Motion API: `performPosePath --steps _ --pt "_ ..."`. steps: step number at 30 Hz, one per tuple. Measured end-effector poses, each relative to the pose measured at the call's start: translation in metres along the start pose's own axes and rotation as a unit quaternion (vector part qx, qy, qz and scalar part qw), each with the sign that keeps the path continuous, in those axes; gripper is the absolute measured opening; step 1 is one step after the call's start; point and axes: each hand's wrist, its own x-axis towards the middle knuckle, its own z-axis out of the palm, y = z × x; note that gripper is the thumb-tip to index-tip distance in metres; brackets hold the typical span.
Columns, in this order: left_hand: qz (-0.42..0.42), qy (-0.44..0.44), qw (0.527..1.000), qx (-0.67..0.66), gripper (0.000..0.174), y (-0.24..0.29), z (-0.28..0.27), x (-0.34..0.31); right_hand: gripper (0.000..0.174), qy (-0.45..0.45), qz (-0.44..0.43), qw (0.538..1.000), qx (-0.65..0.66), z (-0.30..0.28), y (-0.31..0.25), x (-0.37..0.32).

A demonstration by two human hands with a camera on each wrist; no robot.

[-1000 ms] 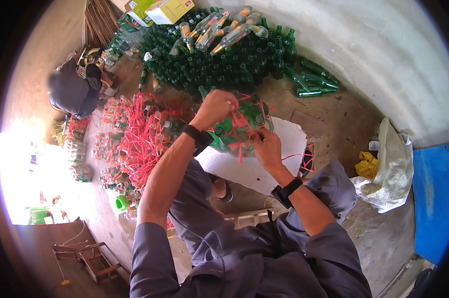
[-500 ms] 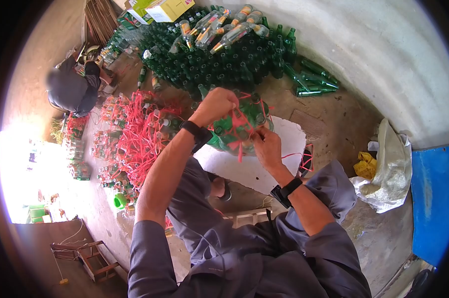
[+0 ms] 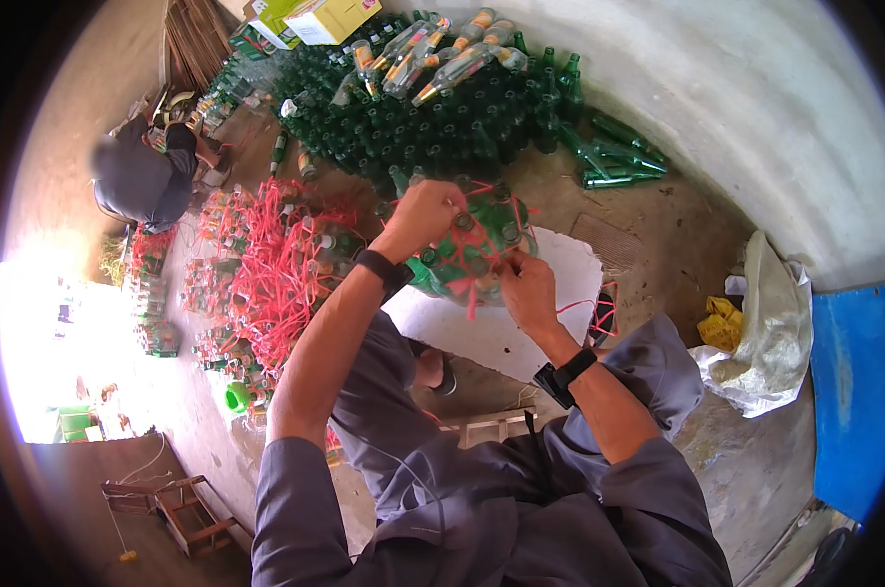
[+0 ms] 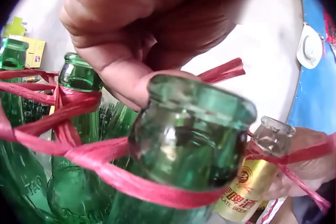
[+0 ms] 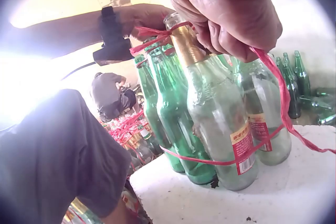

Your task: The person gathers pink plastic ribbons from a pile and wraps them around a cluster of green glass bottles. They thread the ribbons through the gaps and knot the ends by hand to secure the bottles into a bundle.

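A bundle of green and clear glass bottles (image 5: 181,113) stands upright on a white board (image 3: 560,338). Red plastic strap (image 4: 142,184) runs around the necks, and another band circles the bodies lower down. My left hand (image 3: 425,217) is over the bundle's left side, its curled fingers pinching strap among the necks; in the left wrist view a green bottle mouth (image 4: 202,103) partly hides the fingertips. On the near right side, my right hand (image 5: 231,16) grips strap beside a gold-foiled neck (image 5: 184,45), and a loose length (image 5: 283,92) trails from its fist.
Many green bottles (image 3: 413,137) stand against the far wall, labelled bottles lying on top. Strapped bottles with tangled red strap (image 3: 276,264) fill the floor at left, near another person (image 3: 144,176) bending. A white sack (image 3: 770,323) lies at right; a wooden stool (image 3: 183,514) is at lower left.
The left hand has dipped slightly at the necks, and a bottle mouth now shows beside its fingers. The right hand and the bundle stay nearly in place.
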Motion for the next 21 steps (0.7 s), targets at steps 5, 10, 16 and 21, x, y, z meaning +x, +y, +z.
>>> performPosePath --steps 5,10,16,21 --pt "0.043 0.013 0.999 -0.015 0.017 -0.011 0.003 -0.012 0.024 0.002 -0.009 0.999 -0.031 -0.005 -0.008 -0.003" --pt "0.143 0.065 0.987 0.032 0.026 -0.016 0.011 -0.018 0.022 -0.011 -0.02 0.996 -0.086 -0.009 -0.007 -0.001" --pt "0.099 0.108 0.98 0.133 0.035 -0.001 0.022 -0.037 0.027 0.021 -0.04 0.993 -0.109 -0.007 0.0 0.002" --pt "0.126 0.156 0.972 0.122 0.058 -0.006 0.054 -0.058 0.026 0.001 -0.025 0.992 -0.124 -0.012 -0.002 0.005"
